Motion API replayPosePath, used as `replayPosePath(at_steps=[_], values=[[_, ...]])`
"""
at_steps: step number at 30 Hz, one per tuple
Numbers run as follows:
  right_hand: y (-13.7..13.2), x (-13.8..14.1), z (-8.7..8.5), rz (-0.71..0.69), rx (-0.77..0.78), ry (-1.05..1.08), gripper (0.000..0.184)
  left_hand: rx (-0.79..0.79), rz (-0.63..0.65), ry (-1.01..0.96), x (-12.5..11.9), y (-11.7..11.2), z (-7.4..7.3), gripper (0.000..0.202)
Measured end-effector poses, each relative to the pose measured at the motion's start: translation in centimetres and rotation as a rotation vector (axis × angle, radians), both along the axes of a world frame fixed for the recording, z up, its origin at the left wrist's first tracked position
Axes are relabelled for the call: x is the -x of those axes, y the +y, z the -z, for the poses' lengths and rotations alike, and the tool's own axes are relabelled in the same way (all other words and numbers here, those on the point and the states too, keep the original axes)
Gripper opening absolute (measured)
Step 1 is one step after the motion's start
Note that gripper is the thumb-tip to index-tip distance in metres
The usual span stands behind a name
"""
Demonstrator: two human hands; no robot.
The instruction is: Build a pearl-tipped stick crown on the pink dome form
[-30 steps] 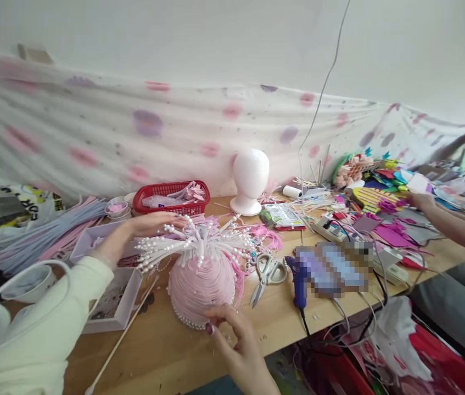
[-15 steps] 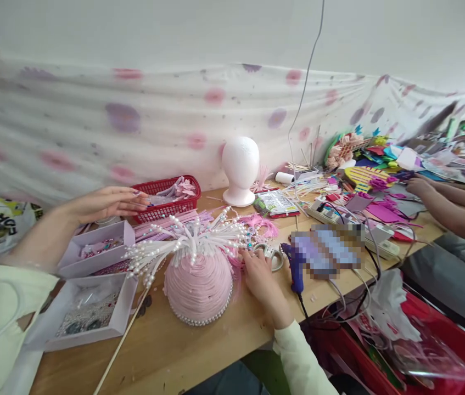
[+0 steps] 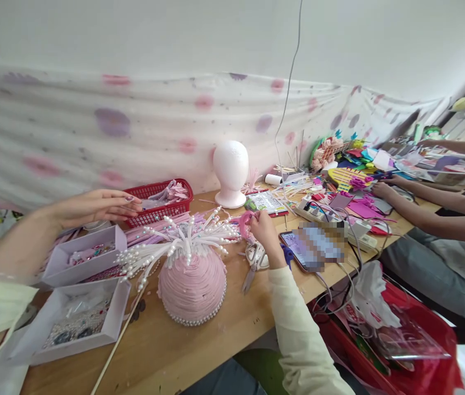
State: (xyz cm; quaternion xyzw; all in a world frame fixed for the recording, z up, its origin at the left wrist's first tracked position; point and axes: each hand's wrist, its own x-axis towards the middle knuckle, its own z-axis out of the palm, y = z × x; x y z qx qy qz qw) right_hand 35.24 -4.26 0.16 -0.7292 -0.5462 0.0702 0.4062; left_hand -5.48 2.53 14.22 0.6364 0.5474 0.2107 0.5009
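A pink dome-shaped headpiece [image 3: 192, 284] stands on the wooden table [image 3: 224, 334], with white pearl-tipped stalks [image 3: 178, 244] fanning out from its top. My left hand [image 3: 94, 207] hovers flat above the stalks' left side, fingers stretched out, holding nothing. My right hand [image 3: 263, 230] is lifted just right of the stalks, its fingers pinched on a small pink tassel piece [image 3: 245, 222]. Scissors [image 3: 252, 262] lie on the table right under that hand.
Two white boxes of beads [image 3: 82, 315] sit at left, a red basket [image 3: 158, 198] and a white foam head [image 3: 230, 173] behind. A phone [image 3: 298, 249], cables and a power strip [image 3: 318, 213] lie right. Another person's arms [image 3: 421, 211] work among coloured foam pieces [image 3: 359, 181]. A thin wooden stick [image 3: 119, 340] leans at front left.
My right hand left the dome's base, went to the pink pieces by the scissors and lifted one up. My left hand rose off the stalks and drew back left.
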Motion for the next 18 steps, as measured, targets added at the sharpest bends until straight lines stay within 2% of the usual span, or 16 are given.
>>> replayPosePath(at_steps=[4,6,8,10,13,16,18], values=[[4.4,0.7,-2.9,-0.027,-0.046,0.048,0.018,-0.012,-0.011,-0.017,-0.2,-0.6,-0.5,0.043],[5.2,1.3,-4.0,-0.09,-0.079,0.056,0.024,-0.035,-0.024,-0.024,-0.3,-0.8,-0.7,0.045],[4.6,1.7,-4.6,-0.15,-0.119,0.053,0.031,-0.082,-0.042,-0.03,-0.5,-0.5,-0.6,0.045],[2.4,1.9,-4.4,-0.167,-0.16,0.049,0.036,-0.143,-0.059,-0.015,-0.7,0.4,-0.3,0.044],[-2.5,2.3,-2.3,-0.153,-0.218,0.028,0.038,-0.305,-0.046,0.093,-1.3,3.0,0.7,0.047],[-6.6,3.5,2.0,-0.035,-0.354,-0.032,0.036,-0.41,-0.025,0.187,-2.7,6.3,2.3,0.049],[-7.9,4.2,5.4,0.077,-0.495,-0.049,0.03,-0.517,0.008,0.293,-4.1,8.4,3.3,0.052]])
